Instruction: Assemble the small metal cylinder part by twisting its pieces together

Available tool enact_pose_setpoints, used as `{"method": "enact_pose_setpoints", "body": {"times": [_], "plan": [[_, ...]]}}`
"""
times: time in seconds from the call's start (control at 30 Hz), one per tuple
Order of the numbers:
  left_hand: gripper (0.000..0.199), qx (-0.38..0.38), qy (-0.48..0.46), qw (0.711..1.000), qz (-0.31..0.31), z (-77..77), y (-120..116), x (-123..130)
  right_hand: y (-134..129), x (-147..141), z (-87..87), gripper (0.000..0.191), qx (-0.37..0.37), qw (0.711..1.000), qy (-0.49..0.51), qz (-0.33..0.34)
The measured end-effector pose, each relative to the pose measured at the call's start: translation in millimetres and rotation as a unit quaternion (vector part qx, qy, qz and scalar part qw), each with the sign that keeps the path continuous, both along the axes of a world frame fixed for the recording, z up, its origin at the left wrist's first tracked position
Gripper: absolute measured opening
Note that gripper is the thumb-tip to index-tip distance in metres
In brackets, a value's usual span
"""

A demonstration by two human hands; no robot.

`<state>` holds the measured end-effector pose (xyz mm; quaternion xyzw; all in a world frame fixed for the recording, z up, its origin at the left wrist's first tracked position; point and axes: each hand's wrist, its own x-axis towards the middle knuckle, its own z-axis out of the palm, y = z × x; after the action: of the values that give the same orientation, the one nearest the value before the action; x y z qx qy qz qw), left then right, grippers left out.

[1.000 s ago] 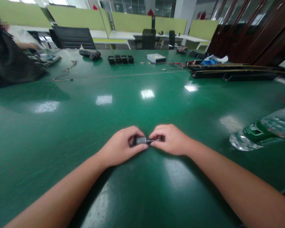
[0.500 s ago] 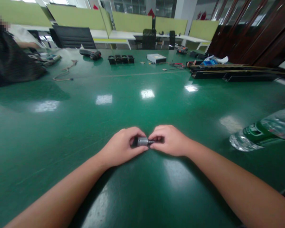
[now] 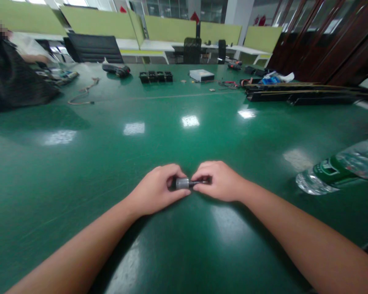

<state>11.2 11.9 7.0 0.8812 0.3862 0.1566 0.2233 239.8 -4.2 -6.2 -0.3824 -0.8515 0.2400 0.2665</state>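
Observation:
Over the near middle of the green table (image 3: 159, 141), my left hand (image 3: 155, 188) is closed around a small silver cylinder with a black end (image 3: 182, 183). The black end sits in the curve between its thumb and fingers. A thin dark shaft (image 3: 192, 184) runs from the cylinder's right side toward my right hand (image 3: 221, 181). My right thumb and fingers pinch this shaft, and its far end is partly hidden by them. The two hands face each other, their fingertips close together. What kind of part the cylinder is, I cannot tell.
A clear bottle with a green label (image 3: 334, 169) lies at the right. Along the back are a power drill (image 3: 116, 70), black blocks (image 3: 156, 76), a white box (image 3: 201, 75) and long black rails (image 3: 294, 94). A person in dark clothing (image 3: 15, 77) is at the far left.
The silver cylinder has shifted slightly left, and a little more of the dark shaft shows between it and my right fingers. Both hands are almost still.

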Motion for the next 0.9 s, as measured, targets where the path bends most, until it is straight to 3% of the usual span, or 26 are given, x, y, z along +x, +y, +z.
{"method": "enact_pose_setpoints", "body": {"times": [0.9], "plan": [[0.027,-0.009,0.001,1.000,0.002,1.3,0.5,-0.8,0.6,7.6,2.8,0.011,-0.020,1.000,-0.008,-0.008]]}}
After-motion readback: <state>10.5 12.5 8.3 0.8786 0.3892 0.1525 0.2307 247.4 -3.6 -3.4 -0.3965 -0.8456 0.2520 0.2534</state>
